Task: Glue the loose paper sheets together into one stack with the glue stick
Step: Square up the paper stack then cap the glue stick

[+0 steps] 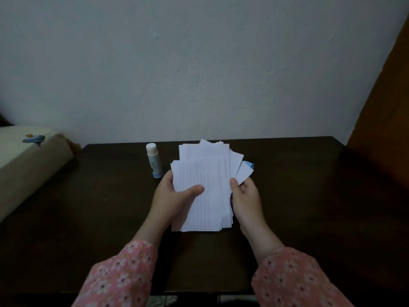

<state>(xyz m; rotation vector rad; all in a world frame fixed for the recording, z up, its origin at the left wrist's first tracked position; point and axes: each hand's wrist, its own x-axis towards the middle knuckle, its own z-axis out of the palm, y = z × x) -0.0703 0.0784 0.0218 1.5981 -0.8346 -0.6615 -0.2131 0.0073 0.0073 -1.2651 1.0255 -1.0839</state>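
Holding fanned paper sheets (199, 191): both hands pinch | glue stick (154, 160) upright, seemingly capped, beside | table (88, 196)

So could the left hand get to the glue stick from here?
Probably yes. The glue stick stands just beyond the left hand on the table, nothing between them. But that hand grips the paper sheets and would have to let go first.

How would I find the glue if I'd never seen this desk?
Look at the dark wooden table by the pale wall. Just left of the fanned white lined paper sheets stands the small white-and-blue glue stick, upright and capped, the only round thing there.
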